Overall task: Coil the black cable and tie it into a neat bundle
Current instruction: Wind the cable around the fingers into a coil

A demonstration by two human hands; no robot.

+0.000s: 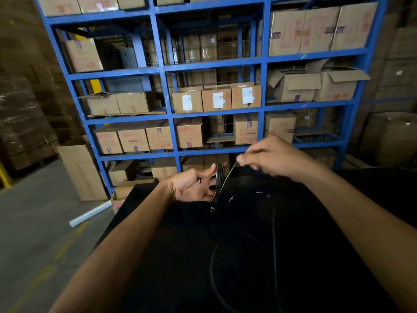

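My left hand grips a gathered set of loops of the black cable, fingers curled around the coil with the thumb over its top, held just above a black surface. My right hand, blurred, is raised a little higher and to the right, its thumb and fingertips pressed together on a single strand that runs taut down and left into the coil. The rest of the cable lies loose on the surface nearer to me: one length drops from near the coil and a wide loop curves across the dark top, hard to follow against the black. A few small pale specks sit on the surface just right of the coil; I cannot tell what they are. Both forearms reach in bare from the bottom edge of the view. Beyond the surface stands a tall blue metal rack stacked with cardboard boxes, some sealed and carrying white labels, others on the right with flaps open. A tall plain carton stands on the grey concrete floor to the left of the rack, and a white tube lies on the floor near the surface's left corner.
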